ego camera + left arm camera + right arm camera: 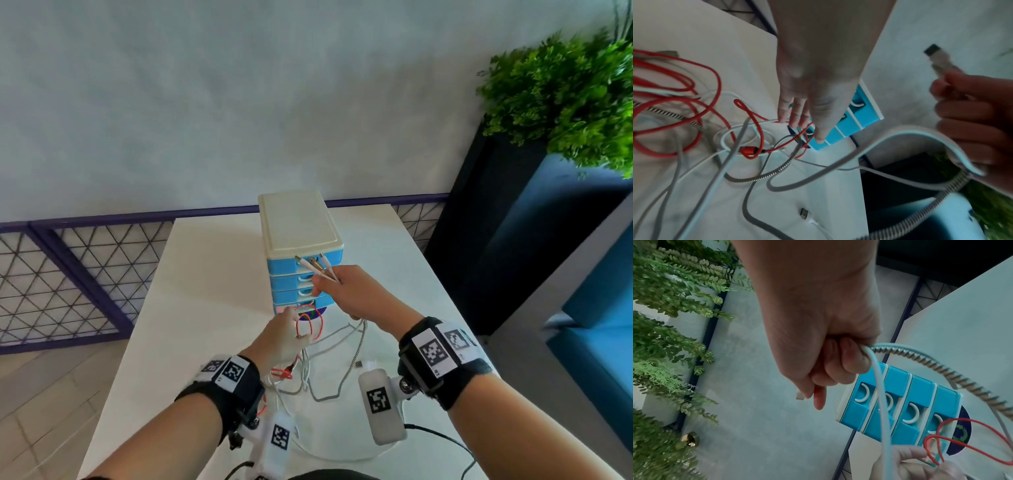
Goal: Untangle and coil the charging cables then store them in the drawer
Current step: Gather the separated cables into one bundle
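We've got our right hand [346,294] fisted around a bundle of cable ends, 3 plugs [313,264] fanning out above the knuckles and pointing up and away from us, toward the top of the blue drawer unit [301,270]. In the right wrist view the steel-spring-wrapped cable [937,365] and a pale smooth cable [879,394] leave the fist together and run down toward the table.

Our left hand [286,334] is lower, just in front of the unit's bottom drawer, fingers pinching loops of the red cable [308,325]. Exactly how many strands they pinch, we cannot tell.

The rest lies in a knot on the white table [212,274] between our wrists: red, white and grey strands crossing each other, a loose USB plug [804,213] lying flat beside them. So the long runs go from the raised fist down and back toward us.

Now the risk. If we pull the right hand up hard, the crossings below likely cinch tighter. The red loops sit right at the drawer handles, so they could snag there. The light drawer unit could also slide or tip if a caught strand drags on it. And all 4 drawers appear closed, so nothing is stored yet.
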